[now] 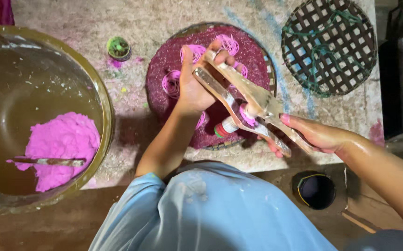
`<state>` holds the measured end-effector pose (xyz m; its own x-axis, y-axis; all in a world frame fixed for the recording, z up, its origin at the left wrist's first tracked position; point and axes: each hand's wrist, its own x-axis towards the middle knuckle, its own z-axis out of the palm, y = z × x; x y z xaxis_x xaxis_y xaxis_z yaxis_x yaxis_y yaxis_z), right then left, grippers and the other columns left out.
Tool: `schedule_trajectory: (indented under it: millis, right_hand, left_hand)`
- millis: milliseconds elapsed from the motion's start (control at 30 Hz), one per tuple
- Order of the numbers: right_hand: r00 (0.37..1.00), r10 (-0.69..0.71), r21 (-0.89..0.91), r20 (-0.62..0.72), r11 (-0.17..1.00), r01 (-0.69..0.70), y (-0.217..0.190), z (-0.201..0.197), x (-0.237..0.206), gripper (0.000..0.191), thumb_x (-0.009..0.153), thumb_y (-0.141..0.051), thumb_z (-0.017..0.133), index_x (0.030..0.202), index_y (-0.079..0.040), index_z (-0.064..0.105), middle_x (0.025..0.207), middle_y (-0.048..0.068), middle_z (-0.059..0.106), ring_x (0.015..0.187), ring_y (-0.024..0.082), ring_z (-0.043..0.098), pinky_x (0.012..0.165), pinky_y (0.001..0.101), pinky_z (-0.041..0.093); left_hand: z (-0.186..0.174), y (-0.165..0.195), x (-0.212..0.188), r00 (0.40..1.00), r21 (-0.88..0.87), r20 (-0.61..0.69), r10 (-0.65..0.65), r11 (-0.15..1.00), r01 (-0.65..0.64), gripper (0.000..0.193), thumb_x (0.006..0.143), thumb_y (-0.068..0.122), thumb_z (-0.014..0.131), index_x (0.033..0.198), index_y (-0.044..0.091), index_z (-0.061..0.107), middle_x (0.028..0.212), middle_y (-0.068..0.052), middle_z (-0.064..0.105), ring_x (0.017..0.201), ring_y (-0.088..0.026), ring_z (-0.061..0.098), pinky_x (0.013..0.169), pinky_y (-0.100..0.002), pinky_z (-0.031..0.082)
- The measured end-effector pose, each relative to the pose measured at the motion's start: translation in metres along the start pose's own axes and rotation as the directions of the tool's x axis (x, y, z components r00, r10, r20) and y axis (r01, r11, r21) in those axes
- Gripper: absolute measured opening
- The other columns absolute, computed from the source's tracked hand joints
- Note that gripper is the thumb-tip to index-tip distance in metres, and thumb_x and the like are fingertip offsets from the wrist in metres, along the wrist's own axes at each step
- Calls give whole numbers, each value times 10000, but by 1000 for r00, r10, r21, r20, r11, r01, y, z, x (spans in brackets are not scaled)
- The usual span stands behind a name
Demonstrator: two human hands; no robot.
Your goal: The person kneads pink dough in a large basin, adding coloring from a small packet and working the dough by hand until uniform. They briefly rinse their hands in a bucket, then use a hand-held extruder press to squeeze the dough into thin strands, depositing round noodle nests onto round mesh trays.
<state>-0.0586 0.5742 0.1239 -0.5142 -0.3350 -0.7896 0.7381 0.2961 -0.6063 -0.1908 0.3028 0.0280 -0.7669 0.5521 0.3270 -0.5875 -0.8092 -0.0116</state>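
Under both hands sits a round woven tray [164, 62] stained deep magenta, with small coils of pink noodle-like strands [171, 83] lying on it. Above it the person holds a wooden lever press [243, 100], two long worn arms hinged together with a small cylinder between them that is smeared pink. The left hand [194, 86] is wrapped around the far ends of both arms, fingers curled over the top, squeezing them toward each other. The right hand [311, 135] grips the near end of the press, fingers closed beneath it and thumb along the top (the skin looks wet or oily). Well to the left of the left hand stands a large metal basin [101, 100] holding a mound of bright pink dough [62, 139] with a spoon handle [48, 161] resting on it. Beyond the right hand lies an open lattice basket tray [329, 44]. Just below the right wrist sits a small dark cup [315, 189].
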Motion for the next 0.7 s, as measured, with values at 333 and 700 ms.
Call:
schedule_trajectory:
  millis: [333, 700]
  right_hand:
    - [918, -273, -316, -287, 932, 178, 7, 51, 24, 585, 1019, -570, 442, 935, -19, 620, 784, 48, 619, 677, 134, 584, 623, 310, 538]
    - [878, -302, -580, -371, 814, 34, -18, 63, 14, 705, 976, -647, 397, 906, 2, 666, 691, 64, 661, 588, 146, 629, 559, 321, 530]
  left_hand:
    - [-13, 14, -28, 985, 8, 0, 171, 985, -171, 461, 1043, 595, 431, 878, 169, 497, 786, 41, 463, 791, -138, 490, 961, -389, 479]
    - [-14, 18, -20, 971, 80, 10, 239, 968, -239, 440, 1011, 582, 450, 846, 177, 486, 746, 52, 465, 735, -125, 479, 874, -359, 477]
